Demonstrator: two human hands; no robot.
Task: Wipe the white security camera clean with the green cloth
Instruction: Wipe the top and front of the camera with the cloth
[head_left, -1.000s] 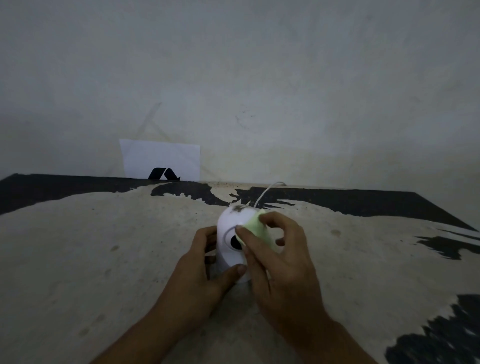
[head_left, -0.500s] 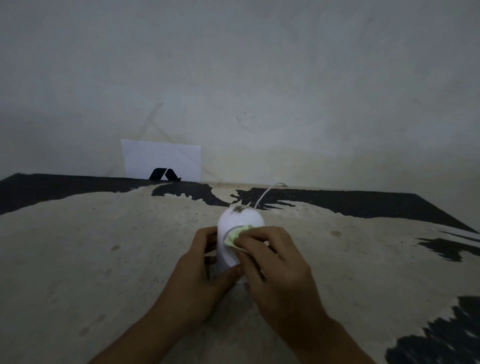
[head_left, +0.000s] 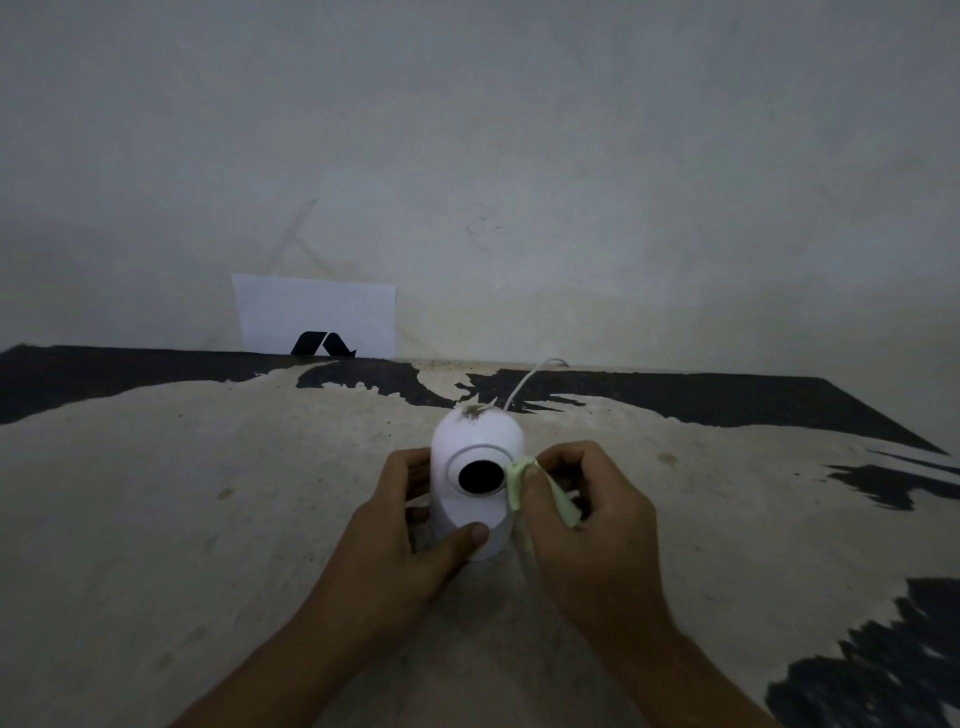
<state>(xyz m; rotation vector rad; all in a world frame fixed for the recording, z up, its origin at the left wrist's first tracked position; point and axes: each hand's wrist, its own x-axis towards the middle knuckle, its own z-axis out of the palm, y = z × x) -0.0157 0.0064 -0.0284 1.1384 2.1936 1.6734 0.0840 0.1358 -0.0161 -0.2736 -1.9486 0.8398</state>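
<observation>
My left hand (head_left: 400, 540) gripped the white security camera (head_left: 475, 478) upright on the surface (head_left: 208, 519); my right hand (head_left: 587, 514) pinched the green cloth (head_left: 517, 483) beside its lens. I judged light strokes best, dirt (head_left: 472, 411) remaining on top.

Head view: worn on the head, faces forward and down
Nearness: close over both hands at the table (head_left: 156, 519)
Beyond: wall (head_left: 519, 156)
</observation>
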